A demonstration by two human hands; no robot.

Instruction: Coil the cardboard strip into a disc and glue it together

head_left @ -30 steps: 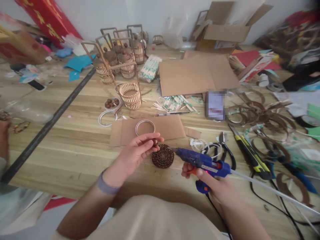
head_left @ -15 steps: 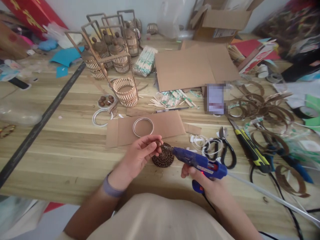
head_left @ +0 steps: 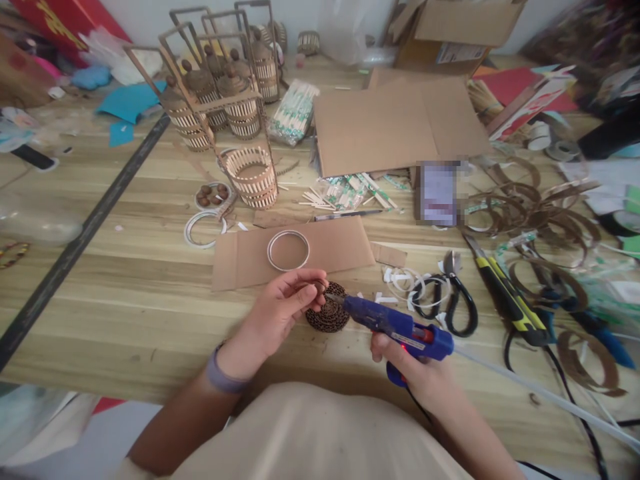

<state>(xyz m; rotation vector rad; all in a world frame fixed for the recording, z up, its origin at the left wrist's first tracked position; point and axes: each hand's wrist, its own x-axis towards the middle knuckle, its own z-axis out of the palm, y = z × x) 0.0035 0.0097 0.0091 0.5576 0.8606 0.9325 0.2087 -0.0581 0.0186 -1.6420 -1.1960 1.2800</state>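
Observation:
My right hand point(head_left: 410, 363) is wrapped round the handle of a blue glue gun point(head_left: 395, 327), its nozzle pointing left and a long glue stick trailing from its back. Between the fingertips of my left hand point(head_left: 285, 307) is a small brown piece point(head_left: 319, 287), mostly hidden by the fingers, close to the nozzle tip. Whether tip and piece touch cannot be made out. Just below them on the table lies a dark brown coiled disc point(head_left: 329, 319). A tape ring point(head_left: 289, 250) rests on a cardboard strip point(head_left: 345, 247) beyond my left hand.
Scissors point(head_left: 463, 307), a yellow-black cutter point(head_left: 513, 293) and brown strip coils point(head_left: 545, 213) lie at the right. Small stick baskets point(head_left: 253, 180) with tall handles stand at the back left, near a dish of brown balls point(head_left: 213, 196). Cardboard sheets point(head_left: 375, 127) lie behind.
The camera view has shifted slightly. The glue gun's nozzle still sits beside my left fingertips, and both hands keep their hold.

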